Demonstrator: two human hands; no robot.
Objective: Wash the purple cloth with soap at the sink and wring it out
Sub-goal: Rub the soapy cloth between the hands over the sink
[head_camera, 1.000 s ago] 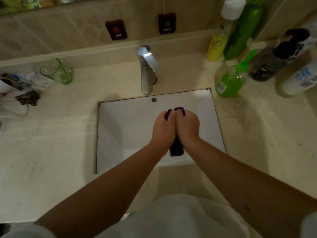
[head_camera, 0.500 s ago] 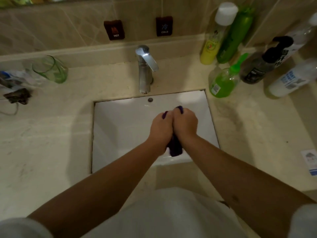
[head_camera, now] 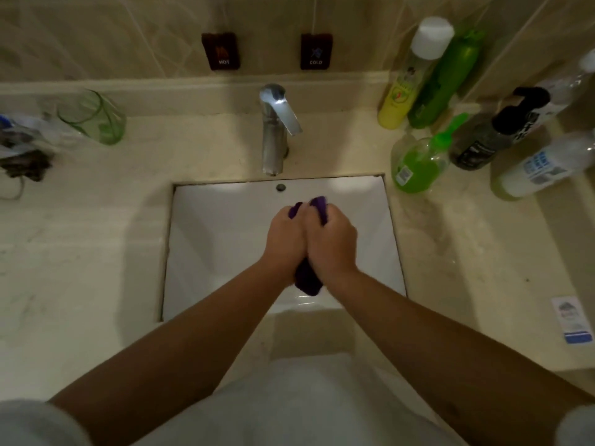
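1. Head view: left hand (head_camera: 285, 235) and right hand (head_camera: 331, 239) pressed side by side over the white rectangular sink basin (head_camera: 209, 252), fingers of both curled tight round the bunched purple fabric cloth (head_camera: 308, 280). Cloth ends protrude above the knuckles and below the wrists.
2. Progress, judged: wringing stage, late in the task. No water visible from the chrome single-lever tap (head_camera: 275, 130); no lather discernible. Whether soaping is complete cannot be told.
3. Remaining: finish the squeeze, release.
4. Count on the beige marble table (head_camera: 80, 252): one cloth, one tap, one green glass tumbler (head_camera: 93, 117), six bottles at right, including one green pump soap bottle (head_camera: 418, 162). Two wall tags, HOT and COLD.
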